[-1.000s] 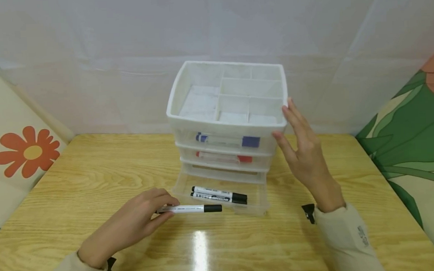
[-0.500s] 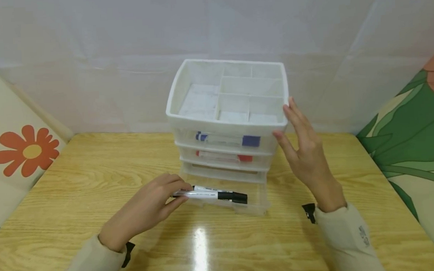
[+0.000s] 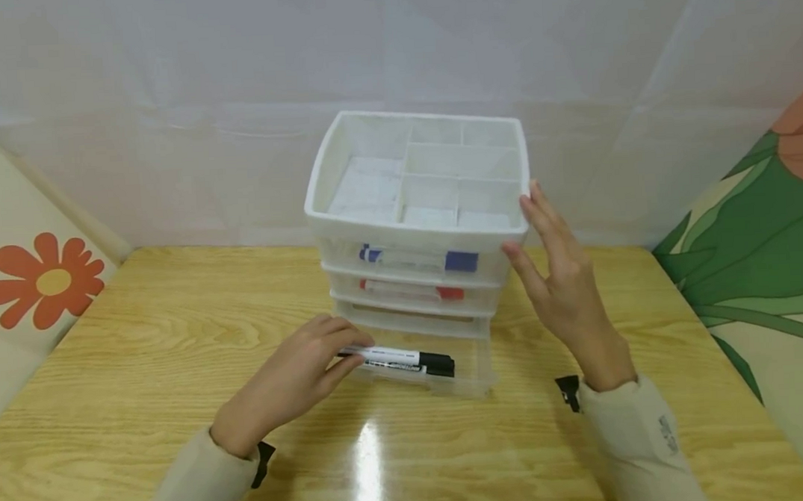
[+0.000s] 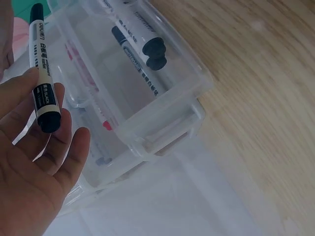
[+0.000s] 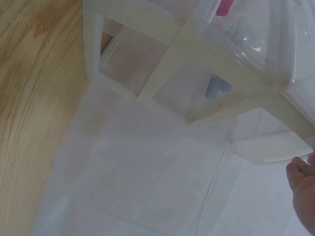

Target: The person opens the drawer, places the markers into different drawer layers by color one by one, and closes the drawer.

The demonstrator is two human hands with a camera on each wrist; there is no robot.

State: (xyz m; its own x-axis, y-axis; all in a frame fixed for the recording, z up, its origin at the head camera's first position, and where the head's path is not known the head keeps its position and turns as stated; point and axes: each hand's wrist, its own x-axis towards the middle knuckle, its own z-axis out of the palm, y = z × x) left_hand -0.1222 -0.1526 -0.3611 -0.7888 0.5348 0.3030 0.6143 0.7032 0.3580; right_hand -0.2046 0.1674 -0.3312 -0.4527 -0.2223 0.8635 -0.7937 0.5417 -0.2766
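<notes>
In the head view, my left hand (image 3: 296,378) pinches a black-capped whiteboard marker (image 4: 43,73) over the pulled-out bottom drawer (image 3: 475,356). Thumb and fingers grip one end of its white barrel. Similar black markers (image 3: 395,367) lie in that clear drawer, partly covered by the held one. The drawer belongs to a white plastic organizer (image 3: 417,224). My right hand (image 3: 568,288) rests against the organizer's upper right corner, fingers extended; the right wrist view catches only part of this hand at its right edge.
A blue marker (image 3: 461,261) shows through the top drawer, and a red marker (image 3: 450,293) through the middle one. Divided compartments form the organizer's top tray (image 3: 365,185). The wooden table (image 3: 196,319) meets a white backdrop behind, with floral panels on both sides.
My left hand has moved right and slightly up, bringing the marker from in front of the bottom drawer to over the markers inside it. The right hand stays on the organizer.
</notes>
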